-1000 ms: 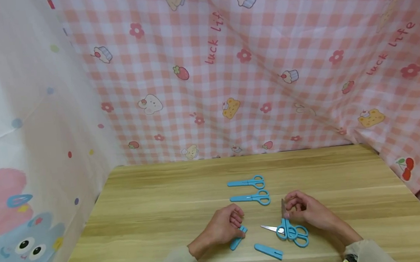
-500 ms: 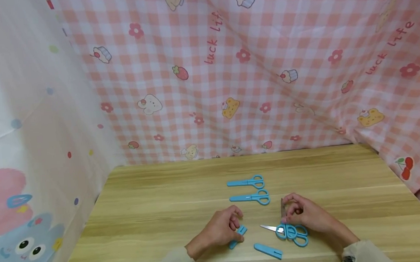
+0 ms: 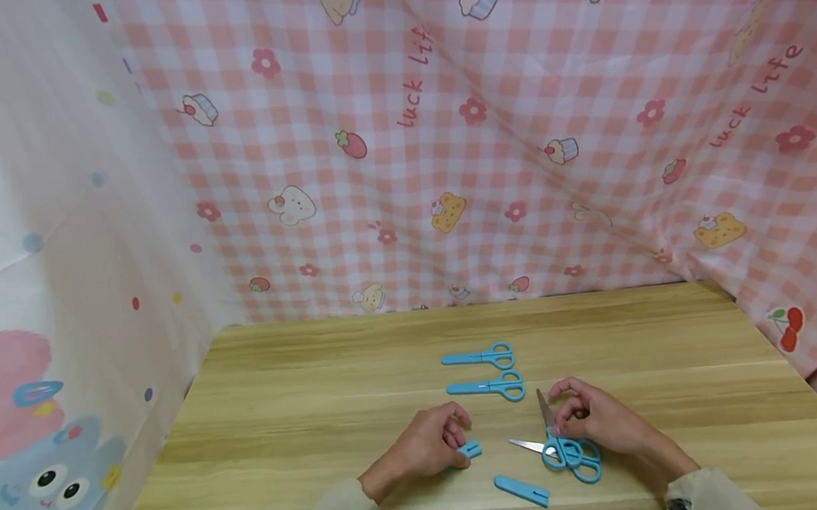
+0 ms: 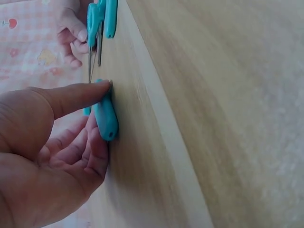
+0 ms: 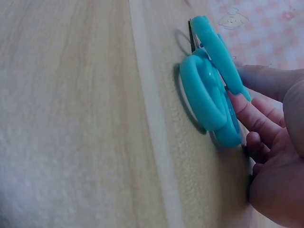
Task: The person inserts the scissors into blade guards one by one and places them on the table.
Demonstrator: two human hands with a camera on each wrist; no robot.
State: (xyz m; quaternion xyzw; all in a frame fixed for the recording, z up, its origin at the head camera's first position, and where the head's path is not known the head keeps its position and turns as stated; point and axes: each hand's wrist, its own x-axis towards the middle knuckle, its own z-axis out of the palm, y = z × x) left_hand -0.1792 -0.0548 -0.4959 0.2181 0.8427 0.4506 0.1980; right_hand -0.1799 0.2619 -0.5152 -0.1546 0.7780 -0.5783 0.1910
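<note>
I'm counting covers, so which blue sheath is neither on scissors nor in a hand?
The front sheath, lying alone on the table. The left hand holds the other loose sheath; two sheathed scissors lie farther back.

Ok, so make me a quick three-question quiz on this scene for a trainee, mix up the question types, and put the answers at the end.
1. Count: how many sheathed scissors lie on the table?

2. True or false: the left hand holds bare scissors.

3. Multiple choice: in the head view, where is the loose sheath that no hand touches?
A. Beyond the sheathed scissors
B. On the near side of the sheathed scissors
C. Under the left hand

Key:
1. Two.
2. False; it pinches a blue sheath.
3. B.
</note>
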